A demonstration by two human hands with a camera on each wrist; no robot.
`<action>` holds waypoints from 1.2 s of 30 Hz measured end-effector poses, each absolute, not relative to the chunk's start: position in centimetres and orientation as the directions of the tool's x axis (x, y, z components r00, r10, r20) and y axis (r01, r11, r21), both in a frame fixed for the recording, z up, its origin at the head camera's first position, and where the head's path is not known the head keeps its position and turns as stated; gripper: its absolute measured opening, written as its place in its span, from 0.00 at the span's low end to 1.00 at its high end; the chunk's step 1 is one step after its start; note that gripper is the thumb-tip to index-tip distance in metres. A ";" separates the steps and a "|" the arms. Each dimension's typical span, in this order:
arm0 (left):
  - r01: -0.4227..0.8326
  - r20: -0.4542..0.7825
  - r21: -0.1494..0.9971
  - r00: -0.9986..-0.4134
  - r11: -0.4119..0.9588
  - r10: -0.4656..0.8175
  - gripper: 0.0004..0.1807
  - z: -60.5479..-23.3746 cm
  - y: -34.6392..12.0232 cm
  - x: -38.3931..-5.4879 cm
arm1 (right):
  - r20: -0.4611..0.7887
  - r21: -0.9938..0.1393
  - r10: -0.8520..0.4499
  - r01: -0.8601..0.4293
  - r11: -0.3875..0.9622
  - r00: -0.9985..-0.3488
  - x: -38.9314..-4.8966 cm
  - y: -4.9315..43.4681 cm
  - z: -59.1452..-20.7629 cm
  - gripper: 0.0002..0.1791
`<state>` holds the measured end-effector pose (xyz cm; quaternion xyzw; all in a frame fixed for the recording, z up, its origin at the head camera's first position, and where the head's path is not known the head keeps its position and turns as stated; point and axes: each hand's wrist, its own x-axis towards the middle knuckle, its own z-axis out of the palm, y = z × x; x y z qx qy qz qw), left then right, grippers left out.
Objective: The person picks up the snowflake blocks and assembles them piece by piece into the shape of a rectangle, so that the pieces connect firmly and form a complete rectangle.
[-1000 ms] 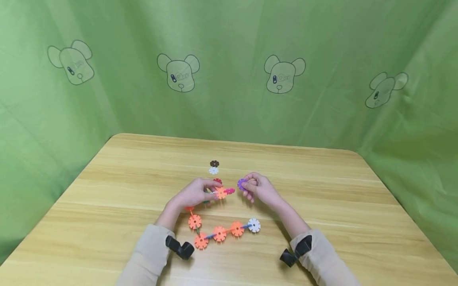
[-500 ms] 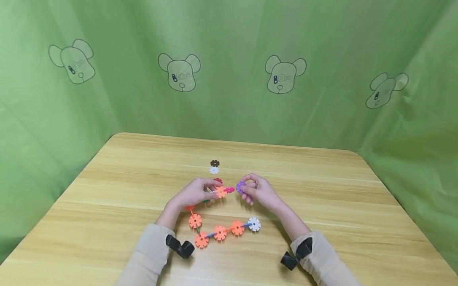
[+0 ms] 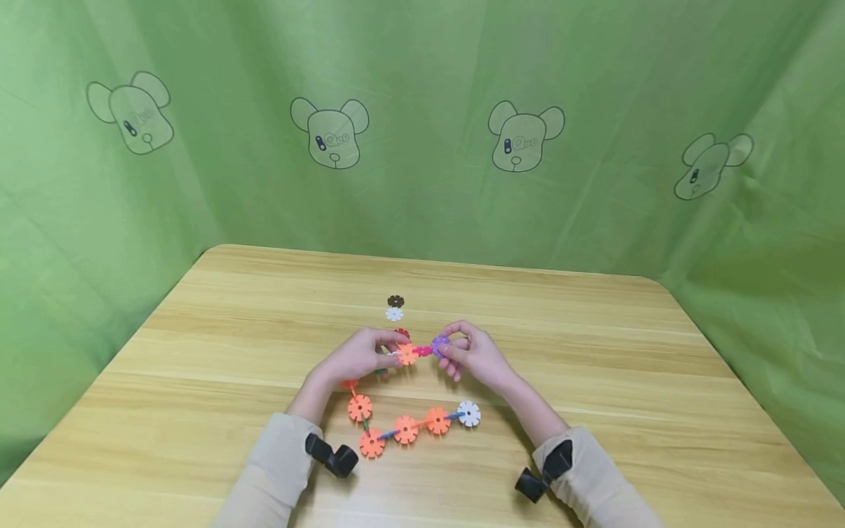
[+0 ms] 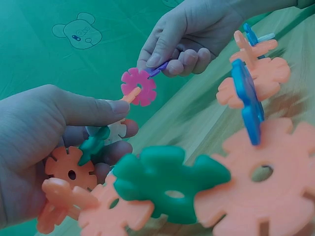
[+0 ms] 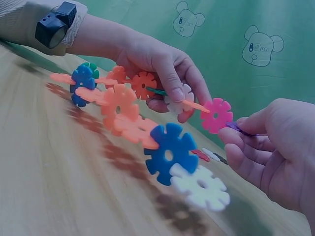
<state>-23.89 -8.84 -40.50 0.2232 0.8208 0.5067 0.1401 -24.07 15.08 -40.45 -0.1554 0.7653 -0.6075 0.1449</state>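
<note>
A chain of snowflake discs, mostly orange with a white disc at its near end, curves over the wooden table. My left hand grips the chain's raised end, where a pink disc sticks out on an orange disc's edge. My right hand pinches a purple disc and holds its edge against the pink disc. In the left wrist view green and blue discs sit between the orange ones.
A brown disc and a white disc lie loose on the table beyond my hands. A red disc shows behind my left hand. Green cloth with printed bear heads walls in the table.
My right hand has moved left with the purple disc, closing the gap until it meets the pink disc. My left hand and the chain have stayed put.
</note>
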 end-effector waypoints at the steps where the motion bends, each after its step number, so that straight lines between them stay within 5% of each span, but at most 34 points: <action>1: 0.225 -0.005 0.893 -0.861 0.390 0.509 0.24 -40.5 -8.8 -23.9 | -0.030 -0.976 -0.414 -0.063 0.209 -0.910 -24.1 15.0 -40.5 0.17; 19: 0.319 0.060 0.858 -0.840 0.401 0.540 0.23 -40.8 -8.5 -23.8 | 0.003 -0.985 -0.384 -0.069 0.158 -0.923 -23.6 14.3 -40.7 0.13; 36: 0.294 -0.013 0.834 -0.836 0.467 0.549 0.26 -40.5 -7.9 -23.8 | -0.013 -0.978 -0.423 -0.077 0.193 -0.906 -24.2 14.5 -41.0 0.22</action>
